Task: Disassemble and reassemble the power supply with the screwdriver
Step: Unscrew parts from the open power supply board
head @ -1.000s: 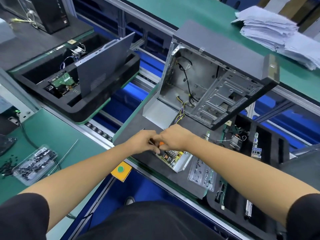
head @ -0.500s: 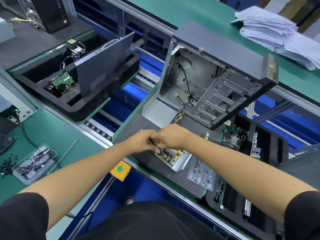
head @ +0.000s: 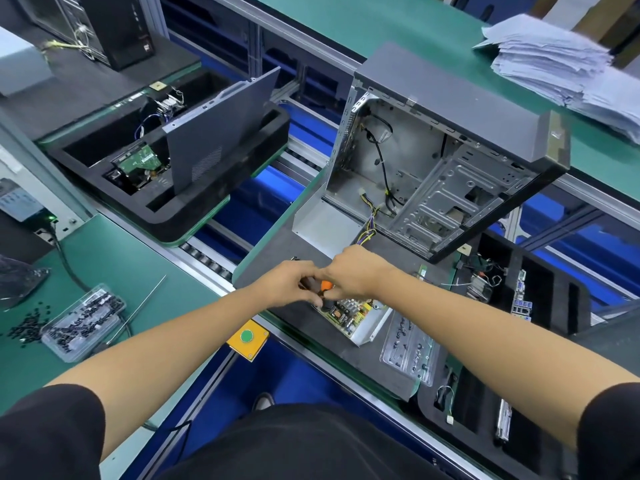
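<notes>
The power supply (head: 353,315) lies open on the dark mat (head: 277,251) of the desk, cover off, its circuit board and silver heat sink showing; it sits just below and to the right of the two hands, its long axis running from the hands down and right toward the near edge of the desk; a bundle of coloured wires (head: 369,226) leads from it up into the open computer case (head: 446,171) standing behind. Both hands meet over the supply's upper-left end, so neither is clearly nearer; the right hand (head: 356,271) is curled, fingers closed on the orange and black handle of the screwdriver (head: 320,289), while the left hand (head: 294,284) is pinched closed against the same handle (whether it also steadies a screw is hidden by the fingers). The tip cannot be seen, but it seems to point down at that corner of the board, so the coming turn depends on keeping the shaft upright over that spot.
</notes>
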Demonstrator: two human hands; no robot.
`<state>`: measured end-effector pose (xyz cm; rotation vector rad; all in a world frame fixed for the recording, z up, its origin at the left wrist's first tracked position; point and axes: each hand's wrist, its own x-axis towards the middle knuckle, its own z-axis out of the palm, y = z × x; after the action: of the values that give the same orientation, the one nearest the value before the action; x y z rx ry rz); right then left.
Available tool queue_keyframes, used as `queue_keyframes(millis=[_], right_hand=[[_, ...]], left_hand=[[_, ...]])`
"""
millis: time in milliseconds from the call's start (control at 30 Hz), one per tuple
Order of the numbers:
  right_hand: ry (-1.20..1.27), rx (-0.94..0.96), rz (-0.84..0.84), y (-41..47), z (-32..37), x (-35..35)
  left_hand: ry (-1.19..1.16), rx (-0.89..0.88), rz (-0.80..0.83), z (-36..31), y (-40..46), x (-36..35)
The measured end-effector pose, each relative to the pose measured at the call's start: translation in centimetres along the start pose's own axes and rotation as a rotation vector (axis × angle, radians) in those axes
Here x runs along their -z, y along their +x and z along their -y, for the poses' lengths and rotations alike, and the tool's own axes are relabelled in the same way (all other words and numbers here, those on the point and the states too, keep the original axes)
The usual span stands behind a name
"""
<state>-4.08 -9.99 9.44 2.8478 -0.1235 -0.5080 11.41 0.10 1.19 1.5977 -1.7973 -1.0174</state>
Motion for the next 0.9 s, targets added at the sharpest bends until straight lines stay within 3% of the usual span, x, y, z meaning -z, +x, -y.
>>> queue_keyframes(millis=[133, 300, 467, 667, 800, 900], right_hand=[[-0.016, -0.056, 0.028, 0.4, 0.8, 0.2], [-0.023, 0.087, -0.056, -0.6, -0.3, -0.1], [0.043, 0.167, -0.065, -0.6, -0.3, -0.3], [0.093, -0.014, -0.021, -0.1, 0.1, -1.0], [0.245, -0.022, -0.048, -1.3, -0.1, -1.6], [0.304, -0.066, -0.083, -2.2, -1.4, -1.2]], left_hand=[[0.088, 0.006, -0.116, -0.2, -0.2, -1.1], [0.091, 0.052, -0.041, -0.5, -0.2, -0.9], [0.042, 0.036, -0.072, -0.5, -0.4, -1.6], [-0.031, 0.179, -0.087, -0.4, -0.9, -0.4], [0.004, 0.33, -0.276, 1.0, -0.4, 1.3], [0.097, 0.475, -0.325, 2.1, 0.5, 2.5]])
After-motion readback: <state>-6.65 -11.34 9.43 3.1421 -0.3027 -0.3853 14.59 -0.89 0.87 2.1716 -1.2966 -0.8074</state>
